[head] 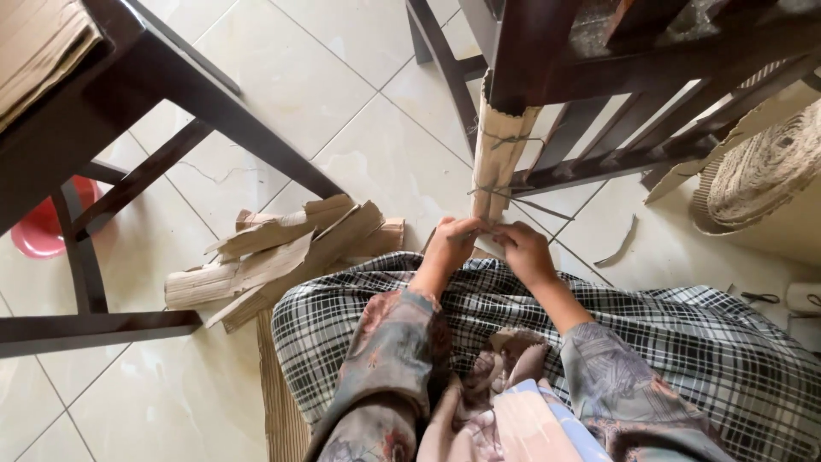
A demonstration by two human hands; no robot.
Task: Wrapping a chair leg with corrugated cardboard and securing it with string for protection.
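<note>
Left hand [448, 244] and right hand [523, 251] side by side, both grips pinched on string [500, 190] around cardboard-wrapped chair leg [500, 150], torn cardboard pile [282, 252] on tiled floor [359, 128] nearby

Two bare hands meet close together just in front of the person's lap. The left hand [451, 244] is curled, fingers bent inward and knuckles up. The right hand [523, 250] sits just beside it, also curled, fingertips pinched toward the left. Both forearms reach forward from patterned sleeves, angling inward so the wrists nearly converge.
</note>
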